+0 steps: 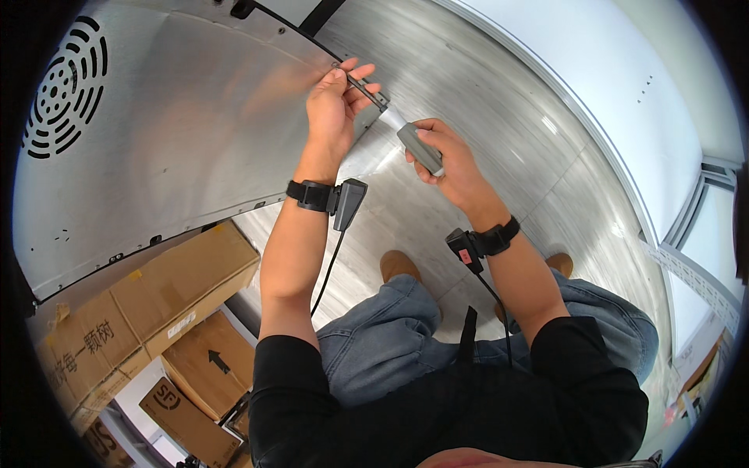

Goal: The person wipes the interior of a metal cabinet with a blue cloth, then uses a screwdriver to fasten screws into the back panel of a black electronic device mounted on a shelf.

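Note:
My right hand (452,160) is wrapped round the grey handle of a screwdriver (420,148), which has a pale collar. Its front end points up and left, to the corner of a large silver metal panel (211,109). At the panel's dark edge, my left hand (331,113) has its thumb and forefinger brought together beside the thin dark strip or shaft there, with the other fingers curled loosely beyond it. What lies between these fingertips is too small to make out. Around each wrist is a black strap with a small black device.
Round and curved vent slots (58,92) pierce the panel at the far left. Cardboard boxes (175,285) are stacked at the lower left. A white curved-looking surface (593,70) borders the grey wood-look floor (538,156) on the right. Thin cables hang from both wrist devices.

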The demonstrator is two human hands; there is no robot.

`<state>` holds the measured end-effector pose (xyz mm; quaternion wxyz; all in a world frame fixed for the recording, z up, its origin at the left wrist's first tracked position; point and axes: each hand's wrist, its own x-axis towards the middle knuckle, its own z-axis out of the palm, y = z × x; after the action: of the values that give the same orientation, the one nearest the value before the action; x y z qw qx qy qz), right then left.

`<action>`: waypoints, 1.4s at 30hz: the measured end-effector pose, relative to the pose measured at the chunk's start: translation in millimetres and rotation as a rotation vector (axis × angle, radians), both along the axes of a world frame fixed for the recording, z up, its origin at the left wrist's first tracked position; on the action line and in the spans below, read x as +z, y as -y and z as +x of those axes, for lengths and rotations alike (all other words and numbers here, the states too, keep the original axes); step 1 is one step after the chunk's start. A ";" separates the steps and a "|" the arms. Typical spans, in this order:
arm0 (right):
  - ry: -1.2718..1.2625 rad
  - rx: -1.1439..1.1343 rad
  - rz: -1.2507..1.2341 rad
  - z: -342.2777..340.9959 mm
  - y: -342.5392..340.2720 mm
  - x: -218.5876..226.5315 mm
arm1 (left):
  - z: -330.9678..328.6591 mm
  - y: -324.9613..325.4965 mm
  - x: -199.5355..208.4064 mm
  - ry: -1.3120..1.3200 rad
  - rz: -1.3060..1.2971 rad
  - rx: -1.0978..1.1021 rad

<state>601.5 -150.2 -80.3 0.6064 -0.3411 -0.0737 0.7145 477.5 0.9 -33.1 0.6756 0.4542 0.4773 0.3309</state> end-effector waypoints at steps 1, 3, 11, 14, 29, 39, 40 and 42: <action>0.005 0.003 -0.004 0.6 -0.2 -1.1 | -0.4 -0.3 -0.5 0.004 -0.007 0.000; 0.012 0.009 -0.011 1.3 -1.0 -3.3 | -0.7 -1.0 -0.8 0.011 -0.020 -0.002; -0.014 -0.002 0.012 1.2 -0.3 -1.2 | 3.8 1.2 4.3 -0.003 -0.012 0.008; -0.007 0.017 -0.001 1.2 -0.6 2.6 | 2.0 1.1 3.2 -0.016 -0.009 0.020; 1.019 -0.107 0.006 -28.8 -6.8 -39.0 | -0.2 -1.9 -10.8 -0.116 0.007 0.064; 0.091 0.161 -0.091 -1.8 -5.9 -17.1 | -4.9 -1.5 -9.4 -0.063 -0.010 0.080; 0.172 0.127 -0.086 -4.1 -6.5 -19.1 | -3.5 -0.7 -8.2 -0.053 -0.014 0.094; 0.334 0.059 -0.076 -13.6 -9.4 -26.0 | 0.2 1.5 -6.5 -0.031 -0.021 0.120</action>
<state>587.9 -140.8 -106.3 0.5509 -0.4755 -0.1562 0.6678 477.7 -0.6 -39.6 0.6517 0.4228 0.5177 0.3586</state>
